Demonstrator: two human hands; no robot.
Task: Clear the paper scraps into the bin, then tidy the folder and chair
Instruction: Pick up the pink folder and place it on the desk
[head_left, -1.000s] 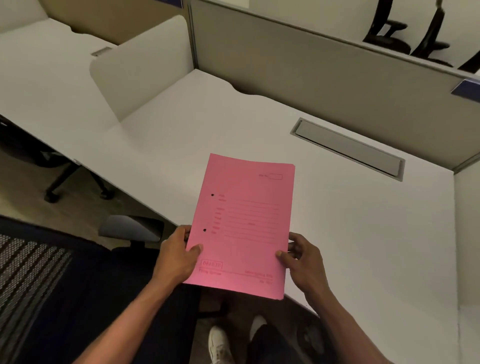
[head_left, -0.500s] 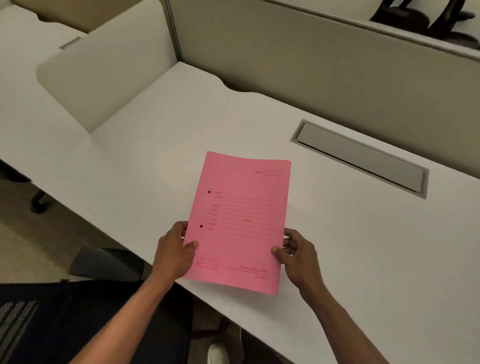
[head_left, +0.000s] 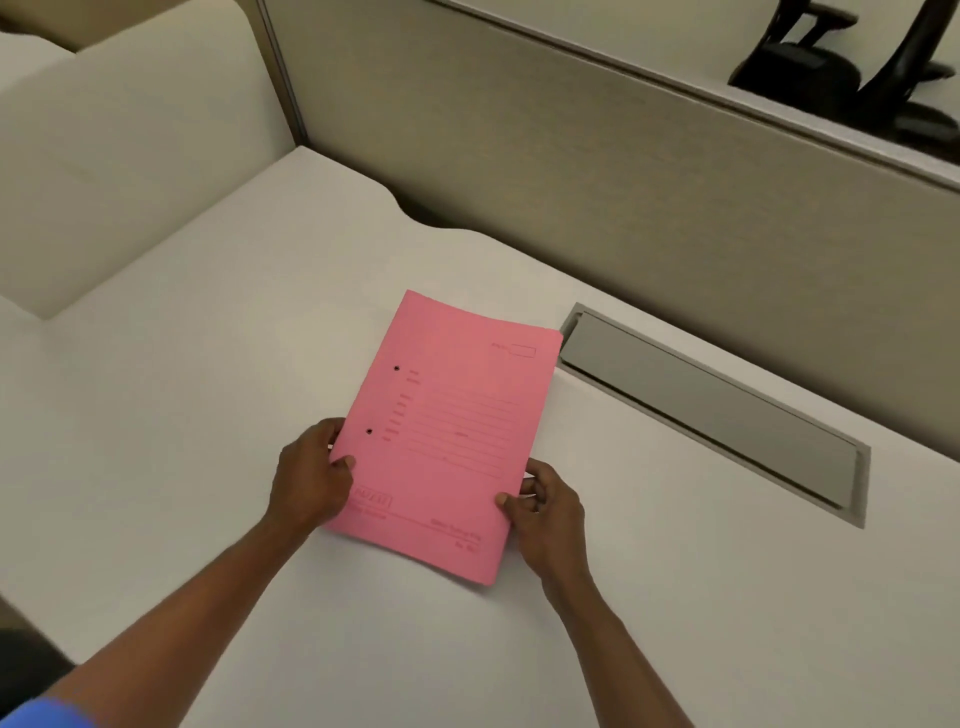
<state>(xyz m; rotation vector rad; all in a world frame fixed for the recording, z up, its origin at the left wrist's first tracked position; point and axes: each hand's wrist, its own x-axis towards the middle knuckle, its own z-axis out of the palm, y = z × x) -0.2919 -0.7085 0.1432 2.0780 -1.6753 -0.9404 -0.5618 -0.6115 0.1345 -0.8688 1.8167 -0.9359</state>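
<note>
A pink paper folder (head_left: 447, 431) with two punch holes and printed lines is held low over the white desk (head_left: 208, 415), near its middle. My left hand (head_left: 309, 480) grips the folder's lower left edge, thumb on top. My right hand (head_left: 545, 506) pinches its lower right edge. The folder's far corner reaches the left end of the grey cable hatch (head_left: 711, 410). No paper scraps or bin are in view. Only a dark sliver at the bottom left may be the chair.
A beige partition (head_left: 571, 171) runs behind the desk, and a white side divider (head_left: 130, 156) stands on the left. Black office chairs (head_left: 810, 62) show beyond the partition at the top right.
Both hands have carried the folder forward from the desk's near edge to over its middle, beside the cable hatch. The view has moved closer, so the chair and floor have left the frame.
</note>
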